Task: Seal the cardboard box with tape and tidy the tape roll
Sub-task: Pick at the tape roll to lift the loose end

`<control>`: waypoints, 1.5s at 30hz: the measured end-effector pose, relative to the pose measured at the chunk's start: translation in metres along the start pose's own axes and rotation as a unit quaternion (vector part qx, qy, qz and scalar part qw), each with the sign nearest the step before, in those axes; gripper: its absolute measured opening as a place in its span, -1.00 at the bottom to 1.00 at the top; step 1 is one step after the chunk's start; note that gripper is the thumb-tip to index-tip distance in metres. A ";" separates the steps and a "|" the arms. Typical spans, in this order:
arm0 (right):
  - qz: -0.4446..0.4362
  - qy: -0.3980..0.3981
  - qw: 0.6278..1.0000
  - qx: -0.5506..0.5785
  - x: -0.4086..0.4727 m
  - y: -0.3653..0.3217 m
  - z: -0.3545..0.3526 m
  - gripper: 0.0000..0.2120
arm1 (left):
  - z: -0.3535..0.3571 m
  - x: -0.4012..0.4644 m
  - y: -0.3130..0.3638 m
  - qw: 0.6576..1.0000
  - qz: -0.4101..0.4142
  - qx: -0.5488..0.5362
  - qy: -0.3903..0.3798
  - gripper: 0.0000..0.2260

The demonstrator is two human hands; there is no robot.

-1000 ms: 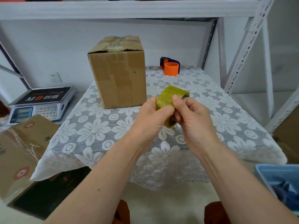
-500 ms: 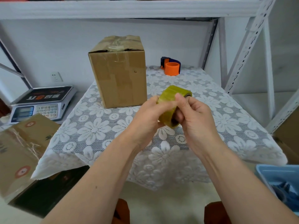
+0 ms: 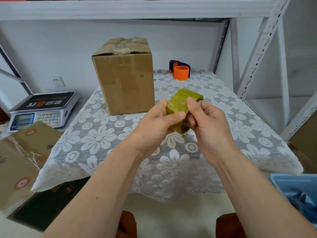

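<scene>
A yellowish-green tape roll point(image 3: 180, 104) is held above the middle of the table, between both hands. My left hand point(image 3: 154, 124) grips its left side, thumb laid across the outer face. My right hand point(image 3: 207, 122) holds its right side, with the index fingertip pressed on the roll's surface. The brown cardboard box point(image 3: 125, 78) stands upright at the table's back left, behind the hands and apart from them. Crinkled clear tape lies across its top flaps.
An orange and dark blue tape dispenser point(image 3: 181, 71) sits at the back of the table with the white lace cloth point(image 3: 96, 134). A weighing scale point(image 3: 41, 110) and another cardboard box point(image 3: 20, 158) are at left. White shelf posts point(image 3: 260, 45) rise at right, and a blue bin point(image 3: 298, 191) is at lower right.
Both hands have kept their hold on the tape roll and lifted it slightly. The right index finger has shifted along the roll's surface. The box has not moved.
</scene>
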State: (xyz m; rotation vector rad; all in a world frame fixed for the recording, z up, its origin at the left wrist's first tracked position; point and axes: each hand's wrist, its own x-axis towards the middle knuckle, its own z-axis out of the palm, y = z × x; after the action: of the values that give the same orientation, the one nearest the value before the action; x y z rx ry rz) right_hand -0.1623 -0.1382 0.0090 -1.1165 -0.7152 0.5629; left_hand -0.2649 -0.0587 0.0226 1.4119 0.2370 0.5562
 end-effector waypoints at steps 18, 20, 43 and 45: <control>0.011 -0.009 1.000 0.001 0.001 0.003 -0.002 -0.67 | -0.002 0.000 -0.002 1.000 0.001 0.005 0.010 -0.75; 0.013 -0.009 1.000 -0.001 0.002 0.002 -0.002 -0.68 | -0.003 0.000 -0.001 1.000 -0.004 -0.012 0.002 -0.70; 0.020 0.007 1.000 0.002 0.004 0.002 -0.001 -0.67 | 0.004 0.004 -0.010 0.997 0.003 -0.062 0.039 -0.82; 0.020 0.009 1.000 0.003 0.004 0.003 -0.001 -0.67 | 0.006 0.006 -0.014 0.997 0.013 -0.056 0.054 -0.89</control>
State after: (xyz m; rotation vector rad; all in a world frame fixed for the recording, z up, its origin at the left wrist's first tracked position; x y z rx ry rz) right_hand -0.1594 -0.1351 0.0073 -1.1315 -0.6772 0.5867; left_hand -0.2544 -0.0615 0.0112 1.2801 0.2692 0.6584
